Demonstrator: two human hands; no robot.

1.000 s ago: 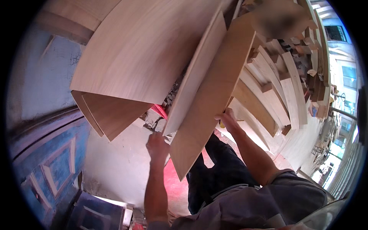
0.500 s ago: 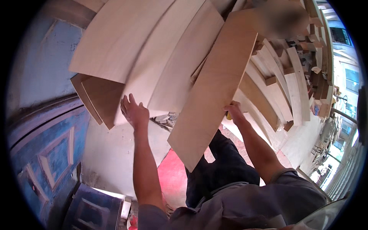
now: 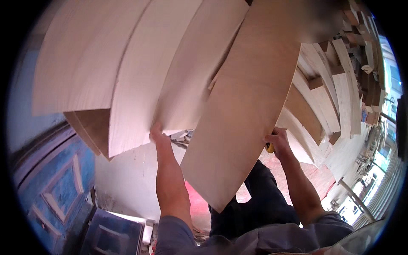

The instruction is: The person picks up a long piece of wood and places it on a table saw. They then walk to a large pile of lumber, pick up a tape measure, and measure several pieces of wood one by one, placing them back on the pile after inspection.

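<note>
My left hand (image 3: 160, 134) is closed at the lower left corner of a pale plywood sheet (image 3: 191, 80), its fingertips partly hidden and slightly blurred. Other large sheets lean in a row to its left, the nearest a pale plywood sheet (image 3: 142, 76). A narrower, browner plywood board (image 3: 242, 102) slants down in front of my body, its lower corner by my legs. Against that board's right edge my right hand (image 3: 278, 141) is closed, with a small yellow and black tape measure (image 3: 270, 147) in the palm, mostly covered by fingers.
On the right lies a stack of cut timber planks (image 3: 321, 85). A blurred patch covers the upper right, past the board's top. Blue panelled doors (image 3: 63, 182) stand at the lower left, near a pale wall (image 3: 127, 182). Rubble (image 3: 182, 138) shows below the sheets.
My left hand has gone from spread fingers by one sheet's edge to closing on the corner of the sheet to its right. The view has shifted; my right hand stays at the board's edge.
</note>
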